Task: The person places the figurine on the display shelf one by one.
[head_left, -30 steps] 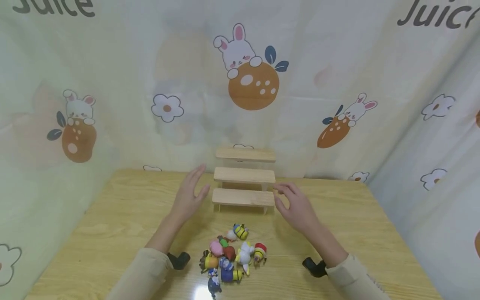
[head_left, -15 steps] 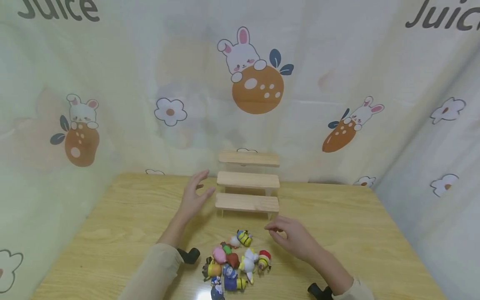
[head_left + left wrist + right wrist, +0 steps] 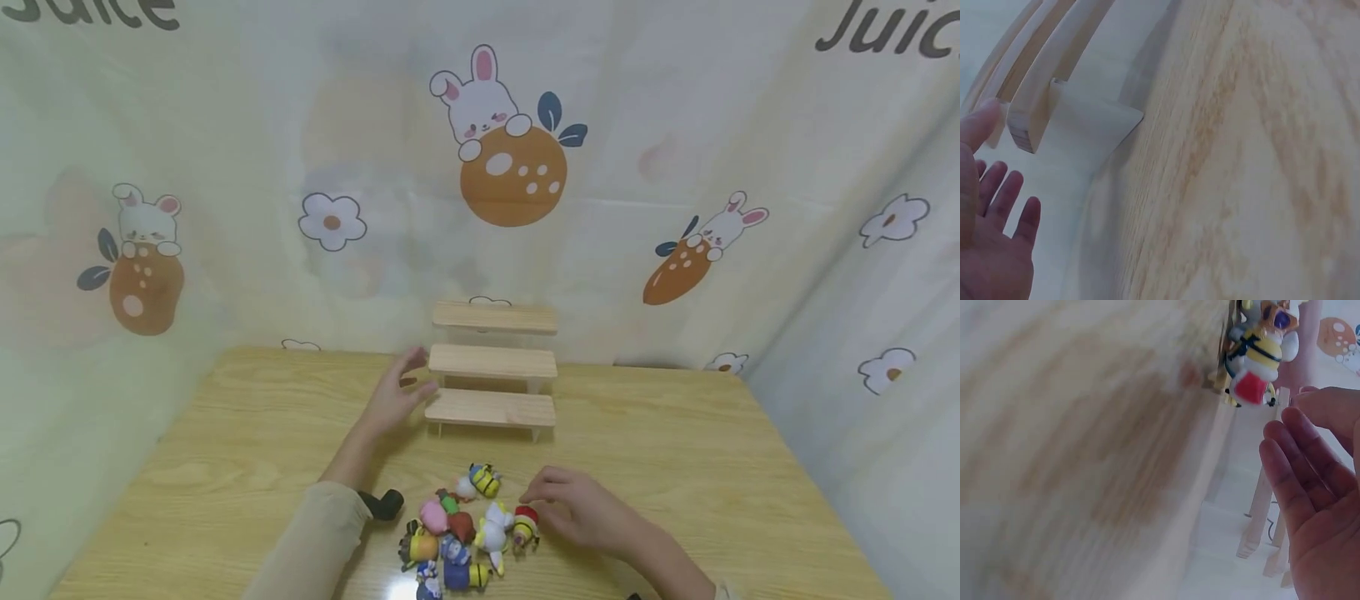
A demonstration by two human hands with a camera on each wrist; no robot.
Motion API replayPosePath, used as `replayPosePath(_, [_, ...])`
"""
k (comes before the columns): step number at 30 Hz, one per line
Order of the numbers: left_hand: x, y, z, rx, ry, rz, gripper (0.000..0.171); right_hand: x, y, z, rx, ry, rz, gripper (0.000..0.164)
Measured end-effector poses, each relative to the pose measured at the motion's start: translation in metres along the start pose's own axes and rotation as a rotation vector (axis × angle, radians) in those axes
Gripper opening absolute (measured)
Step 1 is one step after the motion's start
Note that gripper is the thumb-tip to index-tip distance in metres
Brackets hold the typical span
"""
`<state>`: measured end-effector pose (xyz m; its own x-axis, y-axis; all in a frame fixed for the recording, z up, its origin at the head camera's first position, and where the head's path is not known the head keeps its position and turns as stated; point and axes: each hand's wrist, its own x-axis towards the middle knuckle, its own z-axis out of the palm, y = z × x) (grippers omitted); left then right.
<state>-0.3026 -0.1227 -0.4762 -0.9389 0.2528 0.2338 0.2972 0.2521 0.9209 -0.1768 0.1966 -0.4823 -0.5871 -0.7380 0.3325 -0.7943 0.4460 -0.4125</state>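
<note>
A three-step wooden display stand (image 3: 491, 408) stands at the back of the table. My left hand (image 3: 393, 400) is at its left side, fingers spread; whether the thumb touches a step, I cannot tell. In the left wrist view the left hand (image 3: 997, 250) shows an open palm beside the step ends. My right hand (image 3: 585, 512) is low at the right of a small toy figure with a red hat (image 3: 526, 525), fingers loosely bent and holding nothing. The right wrist view shows this red-hatted figure (image 3: 1263, 353) just beyond the right fingertips (image 3: 1275, 456).
Several small toy figures lie in a cluster in front of the stand, among them a white figure (image 3: 493, 533), a pink one (image 3: 433, 517) and a yellow-and-blue one (image 3: 486, 480). A printed curtain (image 3: 375, 275) hangs behind the wooden table (image 3: 675, 450).
My right hand has come down from the stand's right side towards the red-hatted figure. The left hand has shifted slightly closer to the stand.
</note>
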Motion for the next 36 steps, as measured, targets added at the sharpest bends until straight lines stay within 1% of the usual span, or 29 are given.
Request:
replayPosePath(3, [0.005,-0.013,0.003,0.003,0.0,-0.006,0.065,-0.002,-0.002,0.002,-0.042,0.013,-0.106,0.025])
replayPosePath(6, [0.009,-0.021,0.004,-0.003,0.013,0.002,0.062,-0.004,-0.005,0.004,-0.091,0.015,-0.156,0.029])
replayPosePath(8, [0.01,-0.024,0.005,-0.007,0.017,0.011,0.061,-0.006,-0.007,0.006,-0.125,0.005,-0.15,0.029])
replayPosePath(11, [0.011,-0.028,0.006,-0.022,0.012,0.015,0.062,-0.009,-0.01,0.008,-0.156,-0.013,-0.114,0.028])
replayPosePath(13, [0.01,-0.031,0.006,-0.027,0.009,0.006,0.063,-0.01,-0.011,0.009,-0.158,-0.023,-0.09,0.027])
replayPosePath(17, [0.005,-0.036,0.006,-0.033,-0.01,-0.005,0.068,-0.011,-0.011,0.01,-0.151,-0.042,-0.072,0.026])
replayPosePath(22, [-0.005,-0.035,0.0,-0.028,-0.065,-0.009,0.071,-0.012,-0.011,0.009,-0.161,-0.056,-0.066,0.027])
replayPosePath(29, [-0.019,-0.031,-0.007,0.03,-0.171,0.013,0.068,-0.014,-0.013,0.008,-0.153,-0.083,-0.022,0.034])
replayPosePath(32, [-0.022,-0.033,-0.008,0.033,-0.185,0.019,0.068,-0.013,-0.015,0.009,-0.146,-0.089,-0.027,0.035])
replayPosePath(36, [-0.026,-0.036,-0.009,0.065,-0.175,0.015,0.069,-0.009,-0.018,0.013,-0.147,-0.077,-0.042,0.037])
